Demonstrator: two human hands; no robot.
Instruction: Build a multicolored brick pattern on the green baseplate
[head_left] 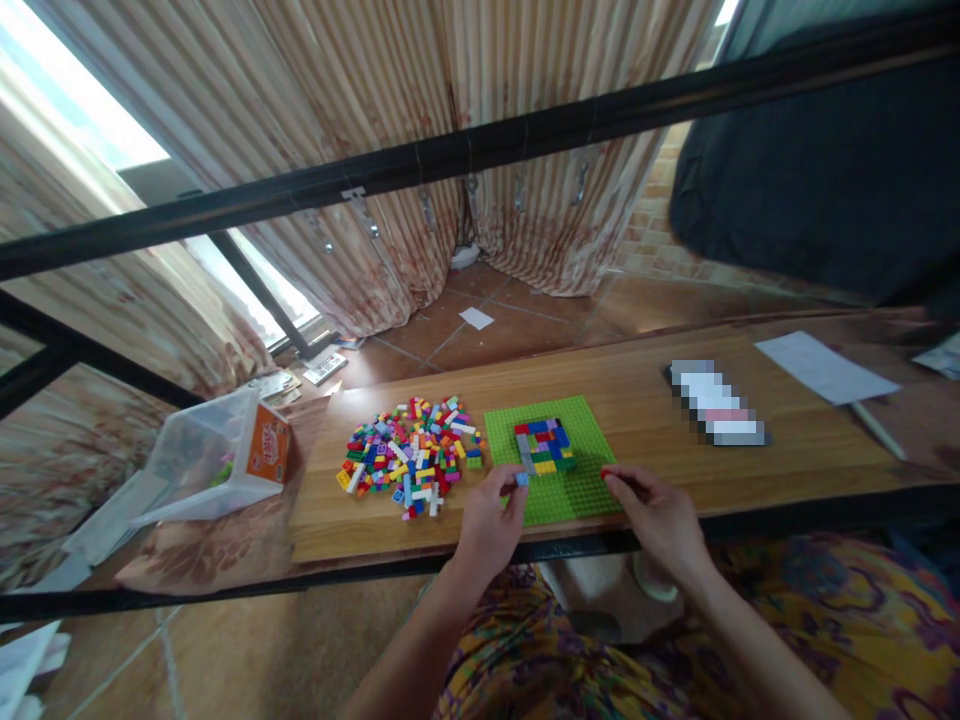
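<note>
On the wooden board lies a green baseplate (499,430) with a low block of many-coloured toy bricks (544,447) built on it. My left hand (491,515) is closed at the baseplate's near left corner, pinching a light blue brick (522,480) between thumb and fingers. At the plate's right edge, my right hand (660,515) pinches a small red brick (606,471) at its fingertips. Both bricks are partly covered by fingers. Left of the baseplate spreads a heap of loose toy bricks (412,450) in mixed colours and sizes.
A clear plastic tub (202,450) with an orange label lies tipped at the left. A pixelated phone-like object (716,405) rests right of the plate. Farther right are a white paper sheet (825,368) and a pen (877,430). A black bar (420,160) crosses beyond the board.
</note>
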